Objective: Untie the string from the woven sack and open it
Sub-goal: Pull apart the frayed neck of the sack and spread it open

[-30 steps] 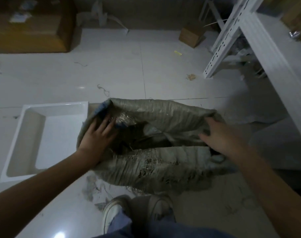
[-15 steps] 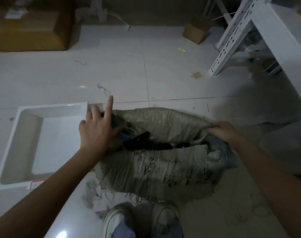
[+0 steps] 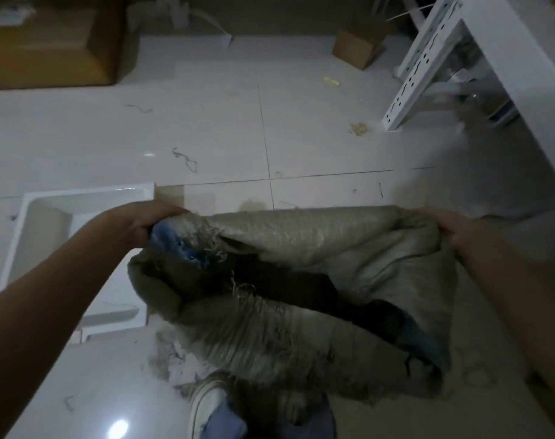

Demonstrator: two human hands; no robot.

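Observation:
A grey-green woven sack (image 3: 301, 245) with frayed edges and a blue patch stands on the tiled floor in front of me, its mouth open and dark inside. My left hand (image 3: 146, 221) grips the left corner of the rim beside the blue patch. My right hand (image 3: 450, 224) grips the right corner of the rim. The rim is stretched between both hands. No string shows on the sack; a loose thread (image 3: 186, 158) lies on the floor beyond it.
A white rectangular basin (image 3: 80, 198) lies on the floor at the left, touching the sack's side. A white metal shelf frame (image 3: 428, 58) stands at the right. Cardboard boxes (image 3: 358, 47) sit at the back. My shoe (image 3: 206, 403) is below the sack.
Both hands moved from inside the mouth to the rim's outer corners, closed on them, and pulled the rim up and apart. The sack's mouth now gapes wider.

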